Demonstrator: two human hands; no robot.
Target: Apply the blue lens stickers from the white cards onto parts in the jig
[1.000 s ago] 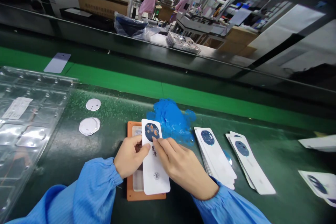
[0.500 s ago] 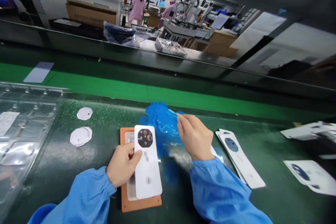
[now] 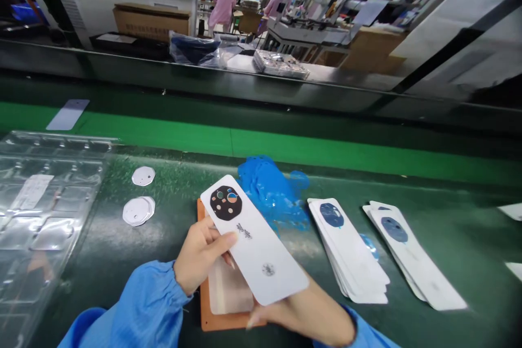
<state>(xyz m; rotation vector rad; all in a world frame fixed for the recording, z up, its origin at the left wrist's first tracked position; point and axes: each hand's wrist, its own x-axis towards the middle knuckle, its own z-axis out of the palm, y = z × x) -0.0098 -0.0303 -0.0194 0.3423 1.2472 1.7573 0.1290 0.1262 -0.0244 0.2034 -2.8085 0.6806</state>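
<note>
Both hands hold a white phone back cover (image 3: 255, 244) with a dark octagonal camera patch, lifted and tilted over an orange jig (image 3: 206, 315). My left hand (image 3: 199, 255) grips its left edge, thumb on top. My right hand (image 3: 302, 312) supports it from beneath at the lower right. A heap of peeled blue films (image 3: 271, 190) lies just behind the cover. To the right sit a stack of white covers with blue-filmed patches (image 3: 350, 253) and a second smaller stack (image 3: 411, 253).
Clear plastic trays (image 3: 44, 196) fill the left side. White octagonal discs (image 3: 138, 210) and a single disc (image 3: 143, 176) lie left of the jig. A green conveyor belt (image 3: 326, 155) runs behind, carrying one white cover (image 3: 67, 115). People in pink work far back.
My right hand dropped the blue film on the heap and came back under the cover. The cover left the jig and now sits tilted in both hands.
</note>
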